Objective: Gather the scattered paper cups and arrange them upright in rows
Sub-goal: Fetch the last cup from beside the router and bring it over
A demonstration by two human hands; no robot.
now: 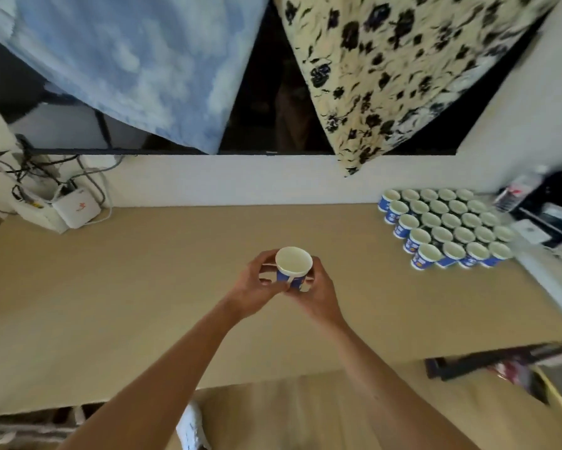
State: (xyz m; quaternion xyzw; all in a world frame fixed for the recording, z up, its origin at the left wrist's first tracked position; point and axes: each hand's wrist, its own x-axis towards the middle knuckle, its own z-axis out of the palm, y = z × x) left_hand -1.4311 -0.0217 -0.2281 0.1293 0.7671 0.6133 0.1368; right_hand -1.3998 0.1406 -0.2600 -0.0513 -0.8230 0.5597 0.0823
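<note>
Both hands, left hand [256, 280] and right hand [318, 287], curl their fingers [266, 281] round one upright blue-and-white paper cup [293, 266] (steadying it), bound for the far-right rows of cups [445, 227].

Even, soft daylight, no hard shadows; wide-angle warp & blur at edges.

Tan table [143, 287], rows of upright paper cups [448, 227] far right, white router [76, 207] far left
</note>
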